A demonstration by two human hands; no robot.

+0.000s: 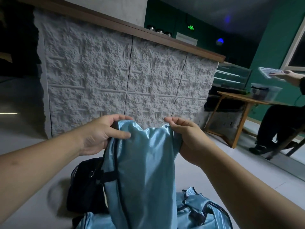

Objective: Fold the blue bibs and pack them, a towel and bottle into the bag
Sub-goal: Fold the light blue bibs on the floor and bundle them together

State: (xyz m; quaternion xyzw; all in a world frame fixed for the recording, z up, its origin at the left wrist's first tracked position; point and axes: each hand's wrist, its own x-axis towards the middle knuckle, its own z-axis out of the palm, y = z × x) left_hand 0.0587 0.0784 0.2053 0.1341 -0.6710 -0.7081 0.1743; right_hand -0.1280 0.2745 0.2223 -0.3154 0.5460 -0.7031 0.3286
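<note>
More bibs (pixel 203 210) lie nearest, beside the dark bag (pixel 85 187). We hold one bib (pixel 145 162) up, left hand (pixel 99 134) and right hand (pixel 189 138) pinching its top corners. We level both corners before folding.

You stood in what looked like a café or bar interior. A long service counter (pixel 125 76) faced you, its front clad in rough grey textured panels and topped by a wooden ledge (pixel 148 34) that carried metal canisters (pixel 159 31). Behind it, dark green walls (pixel 267 52) bore a lit green exit sign (pixel 191 27). To your right, a glass display case (pixel 231 76) stood beside a small wooden table (pixel 237 103), where another person (pixel 280 123) sat.
</note>
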